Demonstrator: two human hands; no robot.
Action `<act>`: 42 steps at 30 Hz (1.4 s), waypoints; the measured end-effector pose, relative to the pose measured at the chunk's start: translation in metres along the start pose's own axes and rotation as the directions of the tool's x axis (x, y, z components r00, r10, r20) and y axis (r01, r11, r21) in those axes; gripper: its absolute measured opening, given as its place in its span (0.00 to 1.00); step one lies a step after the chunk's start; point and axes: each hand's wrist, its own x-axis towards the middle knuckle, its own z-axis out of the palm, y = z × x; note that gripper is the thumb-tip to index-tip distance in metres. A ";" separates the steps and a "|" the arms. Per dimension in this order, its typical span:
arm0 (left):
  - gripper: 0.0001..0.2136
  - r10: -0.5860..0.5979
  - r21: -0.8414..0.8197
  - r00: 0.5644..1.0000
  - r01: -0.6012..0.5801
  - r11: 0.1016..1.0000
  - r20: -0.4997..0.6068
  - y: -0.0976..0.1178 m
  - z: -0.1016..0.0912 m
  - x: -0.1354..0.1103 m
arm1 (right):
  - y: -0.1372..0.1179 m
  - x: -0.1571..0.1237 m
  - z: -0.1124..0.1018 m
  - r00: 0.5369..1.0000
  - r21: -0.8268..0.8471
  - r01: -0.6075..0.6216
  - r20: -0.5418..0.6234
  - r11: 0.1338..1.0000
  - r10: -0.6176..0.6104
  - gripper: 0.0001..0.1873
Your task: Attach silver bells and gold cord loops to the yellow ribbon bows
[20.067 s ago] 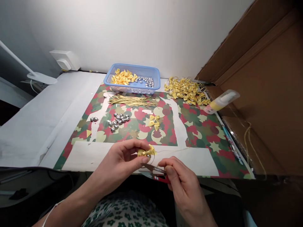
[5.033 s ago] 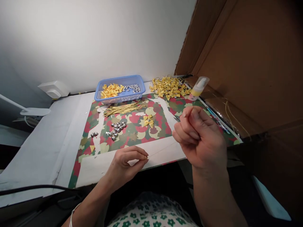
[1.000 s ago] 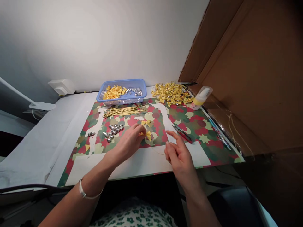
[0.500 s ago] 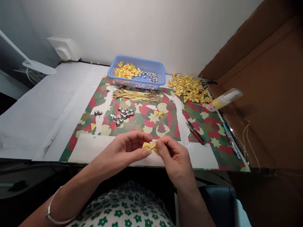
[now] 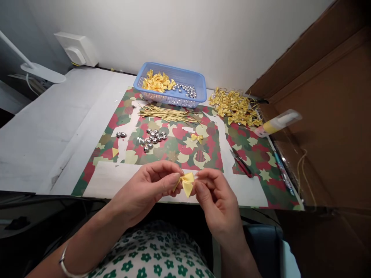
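Above the near edge of the table, a yellow ribbon bow (image 5: 187,183) is pinched between the thumb and fingers of my left hand (image 5: 150,184). My right hand (image 5: 218,197) is curled closed at the bow's right side, its fingertips against the ribbon's edge and partly behind it. Beyond my hands a second small yellow bow (image 5: 197,138) lies on the patterned sheet (image 5: 179,156). To its left is a cluster of shiny silver beads (image 5: 152,139). Thin yellow cords (image 5: 168,113) lie in a bundle behind the beads.
A blue basket (image 5: 171,98) holds yellow bows and silver beads at the back. Right of it is a heap of corded bows (image 5: 234,106). Scissors (image 5: 242,163), a glue bottle (image 5: 278,123) and a pen (image 5: 282,172) lie toward the cardboard wall (image 5: 327,116) on the right.
The bow has turned, so its loop and tail now face right. My left fingers have moved onto its middle, while my right fingers have slid to its outer edge.
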 end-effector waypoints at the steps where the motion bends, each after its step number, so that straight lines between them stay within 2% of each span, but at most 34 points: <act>1: 0.03 -0.005 -0.009 1.000 0.005 1.000 -0.001 -0.001 0.001 0.000 | -0.001 0.000 0.000 1.000 -0.036 0.022 0.006 0.999 -0.021 0.05; 5: 0.03 -0.027 -0.025 1.000 0.026 0.999 -0.013 -0.003 0.003 -0.001 | -0.001 0.002 0.001 0.981 -0.161 0.178 -0.048 0.971 -0.188 0.06; 8: 0.04 -0.042 -0.011 0.999 0.042 0.999 -0.006 -0.004 0.004 -0.002 | 0.000 0.004 0.001 0.965 -0.200 0.227 -0.087 0.953 -0.248 0.08; 25: 0.04 0.034 0.141 0.999 -0.033 0.989 -0.006 -0.008 0.008 -0.005 | 0.004 0.000 0.001 0.973 -0.177 0.219 -0.030 0.960 -0.227 0.10; 31: 0.05 0.026 0.146 0.999 -0.019 0.989 -0.044 -0.007 0.011 -0.005 | 0.005 -0.001 0.000 0.971 -0.193 0.233 -0.016 0.953 -0.240 0.12; 42: 0.05 0.017 0.136 1.000 -0.015 0.991 -0.011 -0.009 0.011 -0.006 | 0.006 -0.004 0.000 0.969 -0.212 0.240 -0.008 0.947 -0.247 0.13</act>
